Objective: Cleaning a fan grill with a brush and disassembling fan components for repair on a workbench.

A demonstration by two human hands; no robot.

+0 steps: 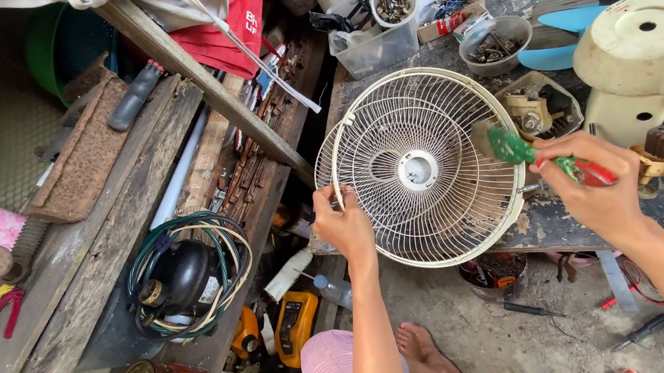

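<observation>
A cream wire fan guard (424,167) stands tilted on the edge of a dark workbench (542,223). My left hand (343,226) grips its left rim, fingers hooked around the wires. My right hand (596,181) holds a green toothbrush with a red handle (538,158), its bristled head resting against the guard's right side. A second guard ring shows just behind the front one.
Cream fan housing parts (642,43) and a blue blade (560,37) lie on the bench at right. Bowls and tubs of screws (493,45) sit behind the guard. A black compressor wrapped in cables (186,278) rests on wooden planks at left. My bare foot (427,353) is on the floor.
</observation>
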